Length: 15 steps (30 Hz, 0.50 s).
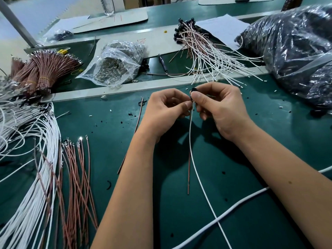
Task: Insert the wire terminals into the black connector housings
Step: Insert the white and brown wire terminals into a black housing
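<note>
I hold one small black connector housing [193, 90] up above the green table [251, 141], pinched between the thumb and fingertips of my right hand [218, 108]. My left hand [166, 109] has its fingers curled in, pinching the white wire [190, 137] just below the housing, so both hands are closed on their parts and meet at the middle. The white wire hangs down from the pinch and trails toward me across the table; a brown wire [189, 173] hangs beside it (whether its top end already sits in the housing I cannot tell, my fingers hide it).

The housing is tiny, hard and light, and I judge it slippery enough to twist if I squeeze it by its corners, so flat faces are the place to grip. The wire is thin and limp; pushed from far back it would only buckle, so I take it close behind the terminal, which is likely soft metal and easy to bend.

To my left lie loose white wires [36, 177] and brown wires [79, 177]; across the table sits a pile of finished leads [203, 51] and a big bag of black parts [291, 44].
</note>
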Each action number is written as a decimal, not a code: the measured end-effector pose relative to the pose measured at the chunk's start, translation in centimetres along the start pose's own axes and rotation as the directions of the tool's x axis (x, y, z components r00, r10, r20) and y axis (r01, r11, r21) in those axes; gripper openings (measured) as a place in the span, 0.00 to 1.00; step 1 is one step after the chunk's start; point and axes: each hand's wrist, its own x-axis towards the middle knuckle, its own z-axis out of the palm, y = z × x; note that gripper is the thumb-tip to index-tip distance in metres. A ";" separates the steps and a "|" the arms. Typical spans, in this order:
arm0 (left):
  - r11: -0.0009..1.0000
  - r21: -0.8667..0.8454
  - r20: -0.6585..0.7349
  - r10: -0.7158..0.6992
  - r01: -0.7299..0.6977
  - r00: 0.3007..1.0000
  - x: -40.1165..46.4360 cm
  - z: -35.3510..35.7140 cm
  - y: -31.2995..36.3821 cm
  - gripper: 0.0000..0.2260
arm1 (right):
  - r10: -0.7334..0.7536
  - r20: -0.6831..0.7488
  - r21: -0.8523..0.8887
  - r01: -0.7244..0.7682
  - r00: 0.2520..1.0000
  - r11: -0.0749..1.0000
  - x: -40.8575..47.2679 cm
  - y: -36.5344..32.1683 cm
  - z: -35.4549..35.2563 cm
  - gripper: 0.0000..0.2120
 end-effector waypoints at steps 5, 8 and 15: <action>0.995 -0.006 -0.039 0.102 -0.102 0.994 0.1 -0.2 0.0 0.06 | -0.168 0.079 -0.053 0.173 0.983 0.984 -0.4 -0.2 0.5 0.08; 0.987 0.010 -0.061 0.158 -0.158 0.986 0.4 -0.4 -0.2 0.08 | -0.243 0.101 -0.128 0.254 0.965 0.959 -0.4 -0.3 0.6 0.11; 0.979 -0.031 -0.095 0.198 -0.201 0.976 0.5 -0.5 -0.4 0.09 | -0.333 0.128 -0.230 0.355 0.934 0.906 -0.3 -0.3 0.5 0.11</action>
